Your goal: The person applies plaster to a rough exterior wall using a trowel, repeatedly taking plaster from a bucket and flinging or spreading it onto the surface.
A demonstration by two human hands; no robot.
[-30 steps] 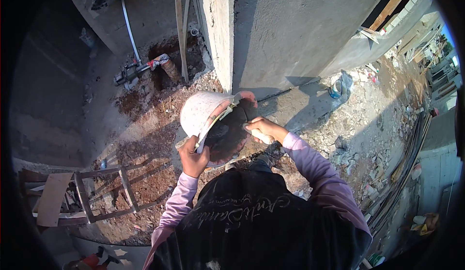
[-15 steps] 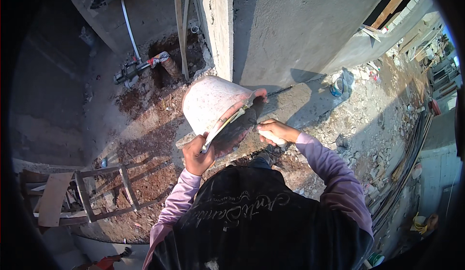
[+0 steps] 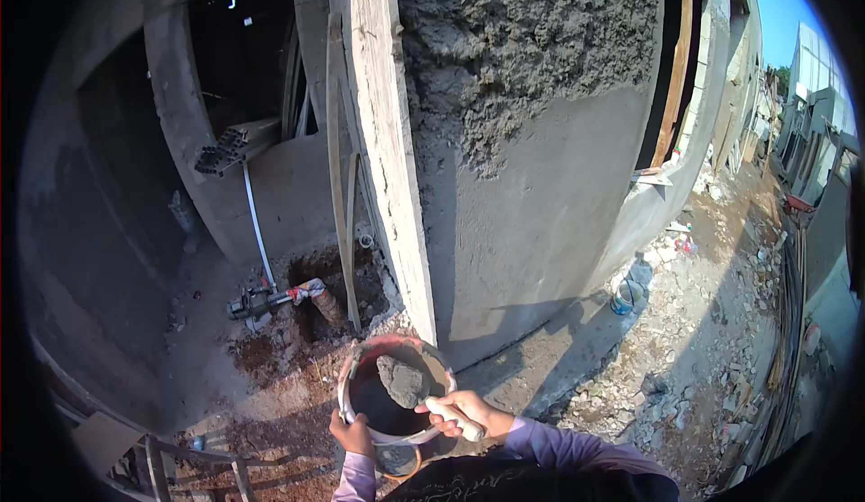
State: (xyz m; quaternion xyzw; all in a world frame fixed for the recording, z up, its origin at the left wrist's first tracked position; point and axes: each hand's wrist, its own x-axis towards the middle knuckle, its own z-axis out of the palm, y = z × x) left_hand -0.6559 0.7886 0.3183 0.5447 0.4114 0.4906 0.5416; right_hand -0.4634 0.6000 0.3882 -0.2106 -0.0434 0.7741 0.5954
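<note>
A pale bucket [image 3: 344, 400] with a reddish inner rim stands upright in front of me, grey mortar smeared on its inner wall. My left hand [image 3: 353, 433] is closed on the near left side of its rim. In my right hand [image 3: 476, 412] is the pale handle of a trowel [image 3: 453, 418], held over the bucket's mouth. A lump of wet grey mortar [image 3: 404, 381] covers the trowel's blade. Ahead rises a wall [image 3: 532, 223], rough with fresh mortar above and smooth below.
A pale wooden board [image 3: 389, 141] runs up the wall's left edge. Pipes [image 3: 279, 297] stick out by a dug hole on the left. A small blue bucket [image 3: 622, 299] stands among rubble at right. A wooden ladder [image 3: 158, 466] lies at lower left.
The bucket has gone from tipped on its side to upright. The trowel has come up out of it with mortar on its blade. My view has lifted toward the wall.
</note>
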